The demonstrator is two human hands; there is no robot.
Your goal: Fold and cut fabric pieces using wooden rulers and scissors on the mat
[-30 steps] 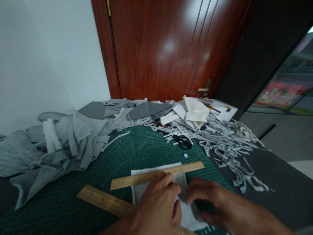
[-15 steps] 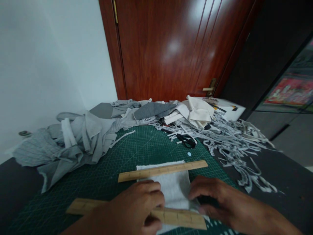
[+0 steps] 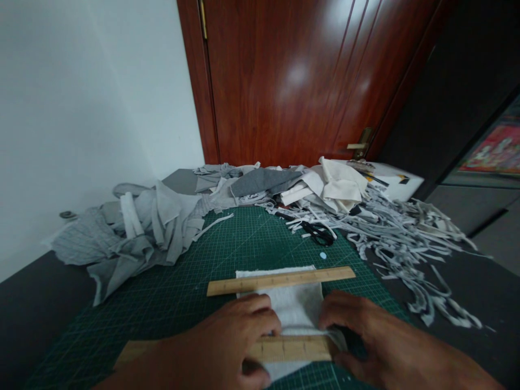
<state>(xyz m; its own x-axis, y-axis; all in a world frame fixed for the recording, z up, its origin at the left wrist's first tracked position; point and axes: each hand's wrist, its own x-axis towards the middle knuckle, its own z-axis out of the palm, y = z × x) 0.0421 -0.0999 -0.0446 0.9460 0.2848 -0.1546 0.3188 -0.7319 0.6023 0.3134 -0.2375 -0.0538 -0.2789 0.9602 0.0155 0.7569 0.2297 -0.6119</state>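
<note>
Nearest, the L hand [image 3: 239, 336] has its fingers bent over the near ruler [image 3: 296, 348], thumb at the opposite edge, so it seems to grip this flat wooden strip. The R hand [image 3: 361, 336] is half open, curved like a C, fingertips at the R edge of the white cloth [image 3: 298, 306]; can't tell if it pinches. The cloth, soft and slightly wrinkled, lies under both rulers, its edge bowed up near the R hand. I judge the step is aligning ruler w/ cloth; next move prob. calls for flattening that edge, ruler kept steady. Beyond, the far ruler [image 3: 280, 280] crosses the cloth at a slant, on the gridded green mat [image 3: 182, 295]. Further: limp grey fabric [image 3: 138, 222] at L, curly thin strips [image 3: 406, 244] at R, then the glossy wood door [image 3: 284, 81].
</note>
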